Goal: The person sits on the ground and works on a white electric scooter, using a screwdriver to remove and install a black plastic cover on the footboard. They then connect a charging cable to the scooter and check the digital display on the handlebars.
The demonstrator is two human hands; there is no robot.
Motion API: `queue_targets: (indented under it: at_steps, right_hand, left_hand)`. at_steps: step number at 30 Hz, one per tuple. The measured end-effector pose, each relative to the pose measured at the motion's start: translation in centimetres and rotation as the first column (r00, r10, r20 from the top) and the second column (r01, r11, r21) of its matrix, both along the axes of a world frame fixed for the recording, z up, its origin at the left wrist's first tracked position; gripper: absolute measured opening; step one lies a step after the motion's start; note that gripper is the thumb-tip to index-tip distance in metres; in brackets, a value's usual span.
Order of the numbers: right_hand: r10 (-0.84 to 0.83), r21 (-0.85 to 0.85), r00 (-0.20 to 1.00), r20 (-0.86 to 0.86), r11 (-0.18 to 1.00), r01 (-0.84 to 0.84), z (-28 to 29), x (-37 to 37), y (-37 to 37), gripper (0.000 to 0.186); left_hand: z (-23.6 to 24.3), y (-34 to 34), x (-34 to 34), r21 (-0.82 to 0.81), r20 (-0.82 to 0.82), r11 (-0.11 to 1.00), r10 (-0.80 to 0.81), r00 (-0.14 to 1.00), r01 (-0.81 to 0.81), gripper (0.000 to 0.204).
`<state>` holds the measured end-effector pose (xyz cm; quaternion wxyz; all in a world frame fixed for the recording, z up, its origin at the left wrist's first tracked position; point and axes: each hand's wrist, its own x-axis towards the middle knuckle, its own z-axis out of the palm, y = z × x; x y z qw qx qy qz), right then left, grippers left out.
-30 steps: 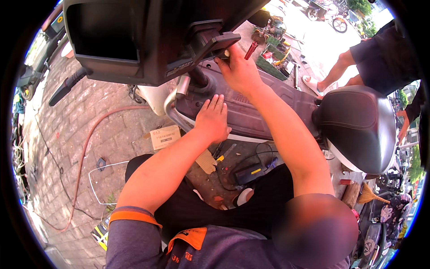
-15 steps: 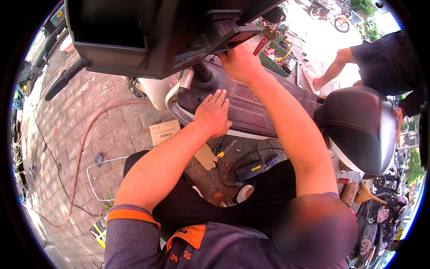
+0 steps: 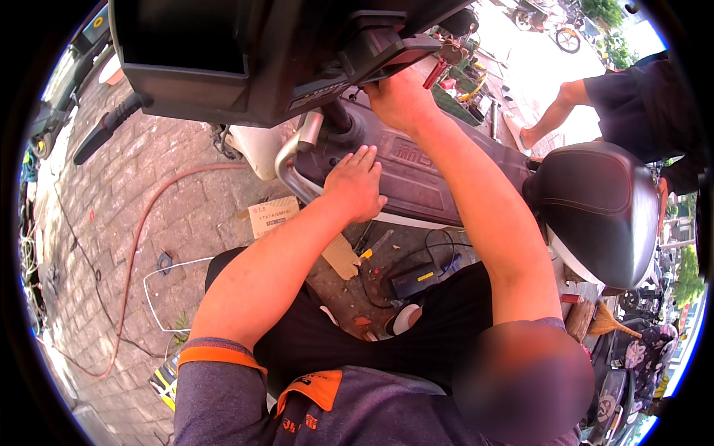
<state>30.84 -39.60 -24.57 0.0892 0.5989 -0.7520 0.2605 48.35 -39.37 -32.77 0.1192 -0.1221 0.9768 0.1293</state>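
My left hand (image 3: 355, 184) lies flat on the dark footboard (image 3: 416, 167) of a scooter, its fingers stretched out and its thumb to the side. It holds nothing. My right hand (image 3: 404, 102) reaches under the scooter's black front panel (image 3: 201, 97), just below a protruding black bracket (image 3: 387, 56). Its fingers are hidden there, so what they touch does not show. Beside that wrist hangs a bunch of keys with a red tag (image 3: 436, 73). A bent silver metal tube (image 3: 286, 167) runs along the footboard's left edge.
The scooter's black seat (image 3: 595, 208) stands at the right. Below the footboard lie a cardboard box (image 3: 274, 214), a torn cardboard piece (image 3: 342, 258) and a black box with cables (image 3: 413, 281). A reddish hose (image 3: 141, 245) crosses the brick paving. Another person's leg (image 3: 554, 111) is at the upper right.
The black bracket and front panel have shifted slightly to the right in view, and my right hand has moved slightly with them. My left hand stays on the footboard.
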Motion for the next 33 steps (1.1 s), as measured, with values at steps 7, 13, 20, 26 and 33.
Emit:
queue_targets:
  at_steps: [7,13,20,26,33]
  right_hand:
    - [-0.012,0.053,1.000,-0.028,0.999,0.013,-0.7,-0.4,-0.4,0.031]
    - [0.069,0.003,0.996,-0.054,0.998,-0.069,-0.8,-0.8,-0.5,0.031]
    - [0.136,0.154,0.988,-0.080,0.980,-0.122,1.2,-3.0,-1.7,0.033]
    - [0.082,0.119,0.989,-0.126,0.991,-0.067,-0.8,-6.8,-2.9,0.034]
    - [0.190,0.173,0.973,-0.131,0.971,-0.166,0.4,-3.1,-6.1,0.031]
  left_hand:
    - [0.0,-0.2,0.0,0.012,-0.003,1.000,-0.002,1.000,0.002,0.076]
    - [-0.1,-0.2,-0.1,0.016,-0.022,1.000,-0.004,1.000,0.004,0.075]
    - [-0.1,-0.2,0.0,0.020,-0.028,1.000,0.011,1.000,-0.010,0.074]
    - [0.3,0.0,-0.4,0.052,-0.028,0.999,0.002,1.000,-0.001,0.073]
    - [-1.0,-0.3,0.2,0.031,-0.113,0.999,0.029,0.993,-0.026,0.071]
